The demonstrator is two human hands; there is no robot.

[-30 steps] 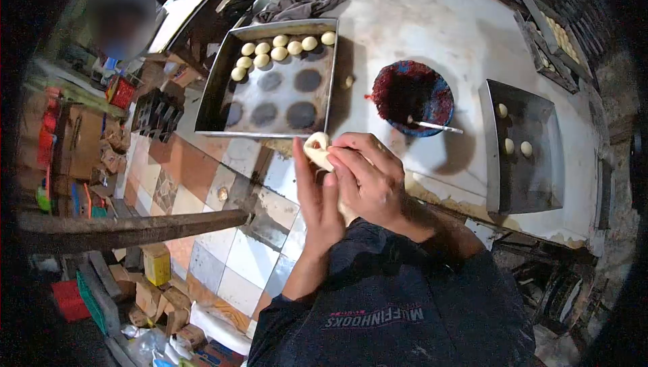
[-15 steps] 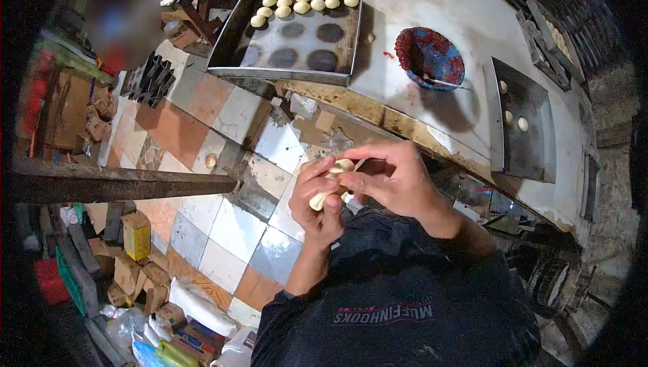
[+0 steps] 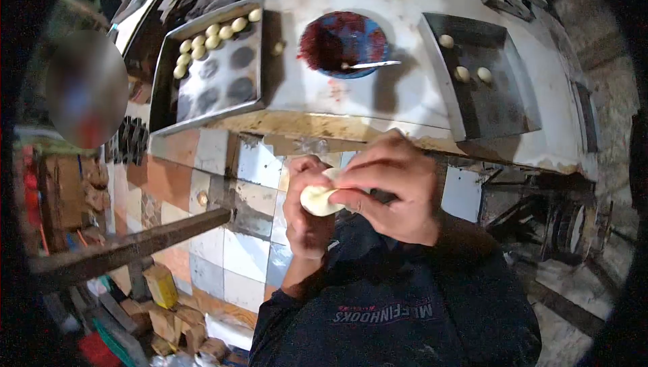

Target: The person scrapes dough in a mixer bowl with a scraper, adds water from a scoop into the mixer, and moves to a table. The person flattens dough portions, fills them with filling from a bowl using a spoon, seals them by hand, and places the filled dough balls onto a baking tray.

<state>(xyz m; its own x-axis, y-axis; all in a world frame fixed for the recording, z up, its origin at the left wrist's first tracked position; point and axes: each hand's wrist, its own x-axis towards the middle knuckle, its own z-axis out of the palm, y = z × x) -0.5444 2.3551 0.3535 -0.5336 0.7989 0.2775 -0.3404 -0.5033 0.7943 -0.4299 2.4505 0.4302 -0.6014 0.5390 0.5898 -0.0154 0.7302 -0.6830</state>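
Observation:
A pale, smooth piece of dough (image 3: 318,201) is between my two hands in front of my dark shirt. My left hand (image 3: 304,222) wraps around it from the left, fingers curled. With thumb and fingertips, my right hand (image 3: 401,191) pinches the dough's edge from the right; those fingertips hide part of it. Beyond my hands on the worktop stands a blue bowl (image 3: 379,42) holding a dark red filling, with a spoon (image 3: 378,64) lying in it. Left of the bowl is a metal tray (image 3: 212,119) with several round dough balls (image 3: 212,42).
A second metal tray (image 3: 496,107) on the right holds three dough balls (image 3: 484,75). The white worktop (image 3: 297,100) has a worn front edge. A wooden beam (image 3: 142,242) juts in from the left above the tiled floor (image 3: 243,259). Boxes (image 3: 160,286) crowd the lower left.
My view has turned to the right, so the trays and bowl appear further left. The dough now shows as a rounder piece, with my right fingers pinching its edge.

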